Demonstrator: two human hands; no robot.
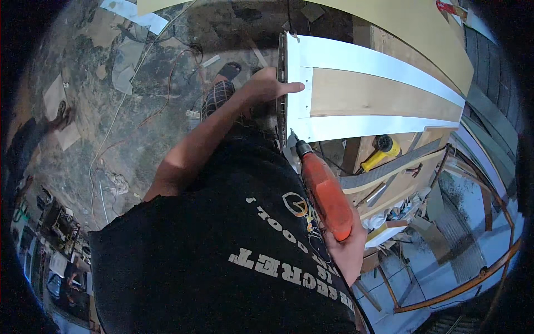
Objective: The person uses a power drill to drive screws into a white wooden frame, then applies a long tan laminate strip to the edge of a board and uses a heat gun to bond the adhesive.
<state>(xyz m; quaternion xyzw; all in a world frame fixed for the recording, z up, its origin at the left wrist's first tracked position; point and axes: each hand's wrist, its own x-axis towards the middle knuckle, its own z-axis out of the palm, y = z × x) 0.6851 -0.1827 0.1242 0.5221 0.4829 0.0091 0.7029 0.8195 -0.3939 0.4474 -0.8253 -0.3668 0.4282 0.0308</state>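
My right hand (351, 247) is closed round the rear of an orange power drill (324, 192) with a black chuck. Its thin bit points at the near left corner of a white-framed wooden panel (378, 123); I cannot tell whether the tip touches. My left hand (268, 86) grips the panel's left edge, thumb lying on the white end strip and the other fingers hidden below. Small dark dots, like screw heads or holes, show along that strip. Bare tan wood (361, 92) fills the middle of the panel.
A yellow and black power tool (384, 151) lies on the wooden bench (428, 158) right of the drill. Beyond the panel is a large tan board (389, 16). Offcuts and scraps (392, 220) crowd the lower right. A cable (119, 111) crosses the stained floor on the left.
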